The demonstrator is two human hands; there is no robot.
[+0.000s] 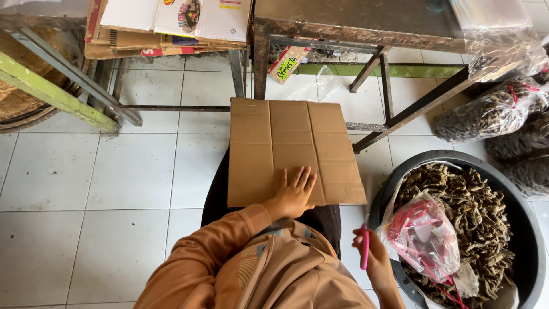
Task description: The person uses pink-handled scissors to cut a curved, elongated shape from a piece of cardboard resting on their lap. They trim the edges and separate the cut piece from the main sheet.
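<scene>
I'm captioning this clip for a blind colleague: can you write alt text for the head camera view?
Seen from above, a seated person in an orange top presses the left hand flat on a creased brown cardboard sheet across the lap, while the right hand holds a thin pink strip. Right of them, a black round tub holds dried brown pieces.

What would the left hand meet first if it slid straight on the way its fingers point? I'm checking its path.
Only more of the flat cardboard sheet under the left hand; past its far edge, probably the metal table frame.
</scene>
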